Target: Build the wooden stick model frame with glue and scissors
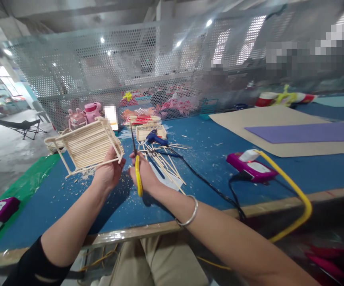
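My left hand (111, 169) grips a small frame built of thin wooden sticks (90, 145) by its right end, holding it tilted above the table. In my right hand (144, 173) is a pair of scissors with yellow handles (139, 176), blades pointing up and away from me. The blades stand apart from the stick frame, just to its right. Beyond my right hand lie loose wooden sticks (169, 169) and a blue glue gun (157, 138). The glue gun rests against a second stick-built piece (142, 132).
Bits of cut wood litter the blue table (201, 159). A purple power strip (251, 167) with a yellow cable sits at right, near beige and purple sheets (306, 132). Pink bottles (92, 113) and a lit phone (110, 115) stand before a perforated metal screen (148, 59).
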The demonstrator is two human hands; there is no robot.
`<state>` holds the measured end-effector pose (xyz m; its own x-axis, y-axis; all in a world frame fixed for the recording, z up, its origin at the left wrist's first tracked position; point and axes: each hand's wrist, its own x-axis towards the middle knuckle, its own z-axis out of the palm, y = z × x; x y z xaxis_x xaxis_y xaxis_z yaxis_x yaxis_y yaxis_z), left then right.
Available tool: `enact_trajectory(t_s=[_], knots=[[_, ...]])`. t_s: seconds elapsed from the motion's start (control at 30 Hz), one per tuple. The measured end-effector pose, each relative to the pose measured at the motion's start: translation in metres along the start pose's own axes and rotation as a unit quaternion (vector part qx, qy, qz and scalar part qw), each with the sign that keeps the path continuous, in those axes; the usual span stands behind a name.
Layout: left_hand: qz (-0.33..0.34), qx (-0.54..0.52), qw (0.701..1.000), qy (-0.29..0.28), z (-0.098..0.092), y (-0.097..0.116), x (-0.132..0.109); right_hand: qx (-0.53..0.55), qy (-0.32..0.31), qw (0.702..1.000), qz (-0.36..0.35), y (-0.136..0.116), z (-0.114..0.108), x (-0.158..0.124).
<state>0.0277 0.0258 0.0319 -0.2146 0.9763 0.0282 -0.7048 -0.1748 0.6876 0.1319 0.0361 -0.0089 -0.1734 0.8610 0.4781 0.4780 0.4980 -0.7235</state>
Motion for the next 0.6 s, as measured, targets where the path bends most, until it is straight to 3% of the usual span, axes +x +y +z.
enact_trajectory(t_s=[0.13, 0.37, 0.6], knots=[[0.000, 0.002, 1.000, 0.004, 0.002, 0.006, 0.001, 0.012, -0.024, 0.999, 0.024, 0.003, -0.004, 0.000], [-0.010, -0.005, 1.000, 0.009, 0.000, 0.005, 0.003, -0.136, -0.083, 0.987, 0.005, -0.013, -0.010, -0.004], [-0.007, -0.035, 0.999, -0.006, -0.001, 0.002, 0.003, -0.154, -0.079, 0.985, -0.013, -0.016, -0.012, -0.005]])
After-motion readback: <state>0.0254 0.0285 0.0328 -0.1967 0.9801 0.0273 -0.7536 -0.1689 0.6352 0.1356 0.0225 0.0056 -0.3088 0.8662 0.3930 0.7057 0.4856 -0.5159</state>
